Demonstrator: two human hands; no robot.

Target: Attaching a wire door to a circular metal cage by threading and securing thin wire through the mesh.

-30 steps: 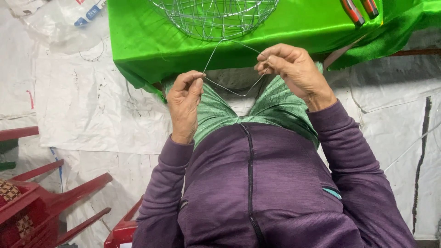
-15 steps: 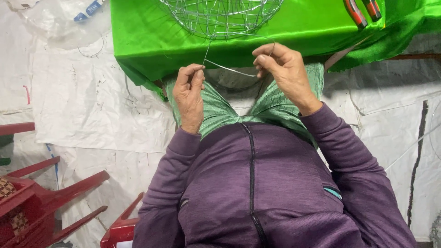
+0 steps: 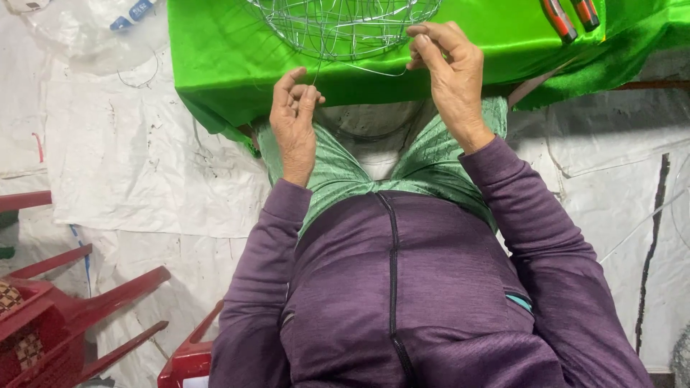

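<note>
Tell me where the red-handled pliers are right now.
In the head view, the red-handled pliers lie at the top right on the green cloth of the table, beyond the right hand and right of the wire mesh frame.

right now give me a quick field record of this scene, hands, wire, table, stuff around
left hand: pinches one end of a thin wire
right hand: pinches the other end, at the wire mesh frame
surface: table under green cloth
tools: red-handled pliers at far right
nearby: red plastic chair on white sheeting
</note>
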